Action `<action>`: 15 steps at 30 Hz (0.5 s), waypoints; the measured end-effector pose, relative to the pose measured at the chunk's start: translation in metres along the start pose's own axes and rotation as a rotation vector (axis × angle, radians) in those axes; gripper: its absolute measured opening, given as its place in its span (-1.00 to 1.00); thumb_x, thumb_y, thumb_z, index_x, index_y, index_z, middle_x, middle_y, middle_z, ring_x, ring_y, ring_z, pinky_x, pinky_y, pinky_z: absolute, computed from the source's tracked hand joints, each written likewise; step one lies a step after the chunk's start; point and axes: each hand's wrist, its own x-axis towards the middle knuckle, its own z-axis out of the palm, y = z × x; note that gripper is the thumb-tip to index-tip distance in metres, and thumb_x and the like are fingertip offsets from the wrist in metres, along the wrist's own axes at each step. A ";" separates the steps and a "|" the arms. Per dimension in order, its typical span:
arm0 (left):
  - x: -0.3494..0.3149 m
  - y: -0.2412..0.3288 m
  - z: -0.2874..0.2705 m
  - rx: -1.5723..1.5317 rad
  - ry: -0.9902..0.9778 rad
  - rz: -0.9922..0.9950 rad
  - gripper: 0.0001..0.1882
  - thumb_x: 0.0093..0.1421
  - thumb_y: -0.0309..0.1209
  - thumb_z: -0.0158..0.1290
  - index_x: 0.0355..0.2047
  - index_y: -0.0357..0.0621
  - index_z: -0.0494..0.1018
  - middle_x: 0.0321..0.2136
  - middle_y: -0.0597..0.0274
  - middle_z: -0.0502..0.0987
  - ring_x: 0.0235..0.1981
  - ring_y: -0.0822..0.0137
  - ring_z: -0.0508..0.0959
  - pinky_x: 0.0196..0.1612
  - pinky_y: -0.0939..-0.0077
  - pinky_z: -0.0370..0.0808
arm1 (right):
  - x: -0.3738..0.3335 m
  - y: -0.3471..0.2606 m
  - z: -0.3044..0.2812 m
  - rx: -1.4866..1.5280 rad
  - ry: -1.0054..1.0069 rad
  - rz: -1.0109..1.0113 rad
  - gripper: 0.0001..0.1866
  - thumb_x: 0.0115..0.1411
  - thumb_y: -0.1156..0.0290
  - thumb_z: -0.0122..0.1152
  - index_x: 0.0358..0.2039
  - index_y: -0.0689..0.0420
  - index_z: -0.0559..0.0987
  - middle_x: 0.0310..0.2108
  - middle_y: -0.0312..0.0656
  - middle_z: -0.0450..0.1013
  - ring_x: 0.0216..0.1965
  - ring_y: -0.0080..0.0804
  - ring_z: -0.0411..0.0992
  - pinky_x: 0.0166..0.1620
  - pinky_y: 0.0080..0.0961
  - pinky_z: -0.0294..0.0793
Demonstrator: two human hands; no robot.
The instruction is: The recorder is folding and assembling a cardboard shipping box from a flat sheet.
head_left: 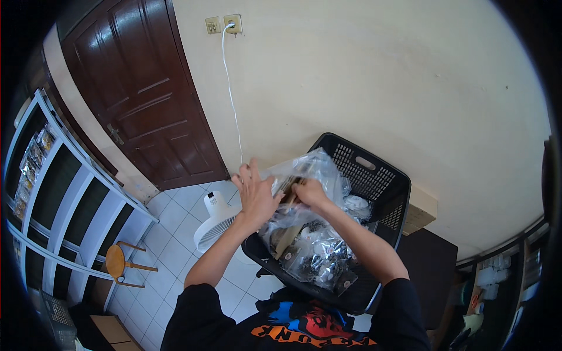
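A large clear plastic bag (319, 167) lies across the left side of a black plastic crate (404, 202). My left hand (256, 192) is at the bag's left edge, its fingers stretched and spread, the thumb towards the bag. At the bag, my right hand (310, 193) has its fingers curled in beside a brownish item (288, 188); its fingertips are partly hidden, and what they grip is unclear. Below my hands, the crate holds many small clear packets (325, 254) with white and dark contents. A flat beige piece (287, 240) leans among them.
A white fan (218, 225) stands on the tiled floor left of the crate. Its white cord (232, 93) runs to a wall socket. Further left are a wooden stool (117, 261) and grey shelves (76, 193). A dark brown table (430, 263) and a cardboard box (422, 207) are at right.
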 end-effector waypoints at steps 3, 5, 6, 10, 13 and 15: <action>-0.004 -0.028 0.028 -0.457 -0.315 -0.266 -0.54 0.17 -0.18 0.35 -0.03 -0.24 0.68 0.18 -0.41 0.45 0.11 -0.31 0.53 0.20 0.00 0.45 | 0.015 -0.044 -0.014 -0.024 0.048 -0.122 -0.75 0.12 0.45 0.22 -0.42 0.46 0.65 -0.58 -0.03 0.60 -0.70 -0.29 0.54 -0.60 -0.34 0.50; -0.001 -0.048 0.036 -0.666 -0.389 -0.291 -0.54 0.26 -0.14 0.29 0.01 -0.24 0.66 0.15 -0.33 0.50 0.10 -0.23 0.56 0.23 0.11 0.43 | 0.007 -0.090 -0.023 0.104 0.034 -0.115 -0.78 0.09 0.47 0.23 -0.50 0.43 0.61 -0.61 -0.03 0.57 -0.73 -0.28 0.51 -0.60 -0.33 0.49; 0.007 -0.042 0.021 -0.888 -0.348 -0.376 -0.54 0.29 -0.12 0.27 0.00 -0.25 0.65 0.11 -0.31 0.53 0.10 -0.20 0.57 0.23 0.16 0.43 | 0.002 -0.110 -0.033 0.183 0.042 -0.110 -0.79 0.10 0.47 0.24 -0.52 0.40 0.59 -0.63 -0.03 0.55 -0.73 -0.28 0.51 -0.60 -0.33 0.49; 0.006 -0.030 -0.021 -0.917 0.014 -0.222 -0.55 0.24 -0.14 0.34 -0.04 -0.26 0.62 0.23 -0.26 0.43 0.21 -0.17 0.48 0.25 0.13 0.40 | 0.005 -0.164 -0.048 0.163 0.002 -0.065 -0.83 0.22 0.45 0.20 -0.34 0.34 0.58 -0.62 -0.12 0.53 -0.70 -0.33 0.51 -0.55 -0.38 0.62; 0.013 -0.008 -0.079 -0.584 0.270 -0.020 -0.51 0.11 -0.21 0.46 -0.07 -0.24 0.59 0.33 -0.24 0.32 0.31 -0.20 0.38 0.32 0.04 0.33 | -0.003 -0.209 -0.058 0.195 -0.030 -0.001 -0.85 0.25 0.45 0.19 -0.32 0.31 0.56 -0.64 -0.16 0.50 -0.65 -0.30 0.55 -0.46 -0.33 0.74; 0.013 0.001 -0.096 -0.483 0.359 0.048 -0.48 0.04 -0.25 0.52 -0.08 -0.23 0.58 0.38 -0.24 0.27 0.36 -0.22 0.33 0.37 0.00 0.28 | 0.002 -0.229 -0.063 0.119 -0.069 -0.035 -0.85 0.28 0.44 0.17 -0.38 0.25 0.53 -0.66 -0.20 0.46 -0.57 -0.25 0.61 -0.40 -0.37 0.78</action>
